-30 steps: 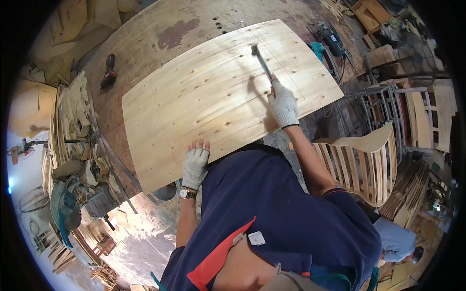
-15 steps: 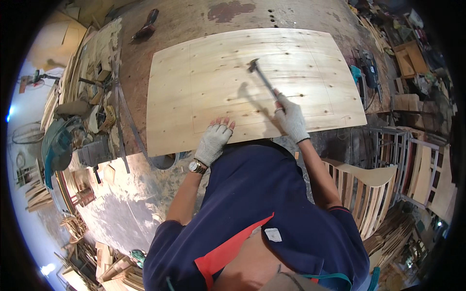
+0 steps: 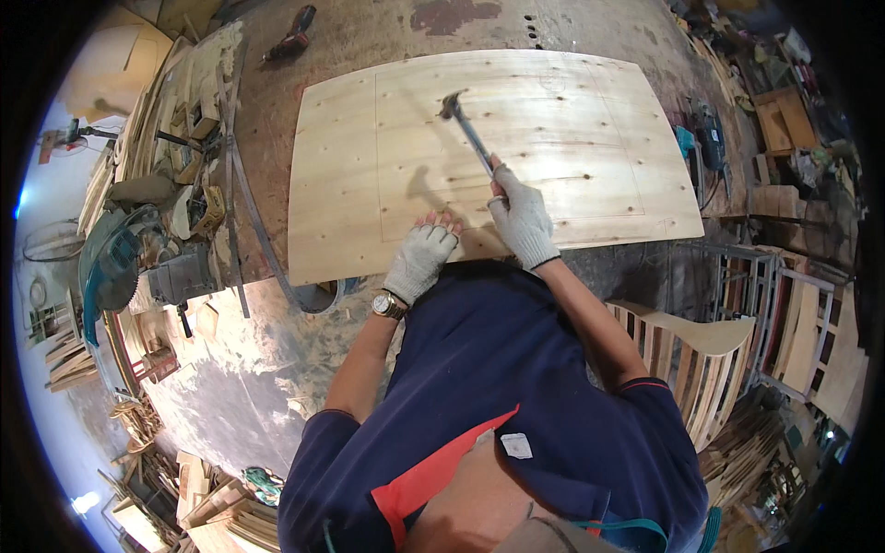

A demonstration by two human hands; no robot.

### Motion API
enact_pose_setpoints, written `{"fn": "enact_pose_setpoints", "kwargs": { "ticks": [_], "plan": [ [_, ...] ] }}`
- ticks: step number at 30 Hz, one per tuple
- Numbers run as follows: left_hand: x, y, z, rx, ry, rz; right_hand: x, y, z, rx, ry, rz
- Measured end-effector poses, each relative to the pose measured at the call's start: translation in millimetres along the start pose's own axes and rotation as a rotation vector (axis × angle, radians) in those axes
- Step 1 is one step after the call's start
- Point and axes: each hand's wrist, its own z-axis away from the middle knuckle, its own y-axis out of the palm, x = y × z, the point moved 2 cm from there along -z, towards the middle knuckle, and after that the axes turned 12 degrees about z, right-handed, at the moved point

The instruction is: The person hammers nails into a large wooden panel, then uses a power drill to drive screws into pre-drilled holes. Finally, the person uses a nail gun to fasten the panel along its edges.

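A pale plywood sheet (image 3: 516, 120) with thin pencil lines and small dark spots lies flat on the workbench. My right hand (image 3: 524, 219), in a white knitted glove with bare fingertips, is closed round the handle of a claw hammer (image 3: 470, 134). The hammer is raised over the sheet, its head up and to the left, casting a shadow on the wood. My left hand (image 3: 422, 255), gloved the same way, rests on the sheet's near edge with its fingers laid out on the surface. Its thumb is not clearly visible. A wristwatch (image 3: 388, 304) sits on my left wrist.
A cordless drill (image 3: 293, 35) lies on the bench (image 3: 369, 32) beyond the sheet. At left stand a teal circular saw (image 3: 111, 263) and wood scraps. Blue power tools (image 3: 708, 138) lie right of the sheet. A slatted wooden piece (image 3: 687, 369) stands at lower right.
My right hand and the hammer have moved left across the sheet. My left hand stays on the near edge, slightly farther right in view. The whole view has shifted a little.
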Motion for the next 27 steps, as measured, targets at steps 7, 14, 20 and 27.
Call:
{"fn": "enact_pose_setpoints", "kwargs": {
  "ticks": [7, 14, 20, 27],
  "plan": [
    [-0.3, 0.9, -0.9, -0.029, 0.027, -0.021, 14.6, 8.1, -1.0, 0.077, 0.021, 0.162],
    [0.5, 1.9, 0.3, -0.050, 0.055, -0.015, 11.0, 9.6, 6.7, 0.035, 0.046, 0.156],
    [-0.5, -0.8, -1.4, -0.009, 0.021, -0.005, 7.3, 3.2, 4.6, -0.091, 0.023, 0.042],
    [-3.4, -3.6, 0.5, -0.040, 0.026, 0.007, 16.7, 20.3, -0.8, 0.147, 0.014, 0.235]
  ]
}}
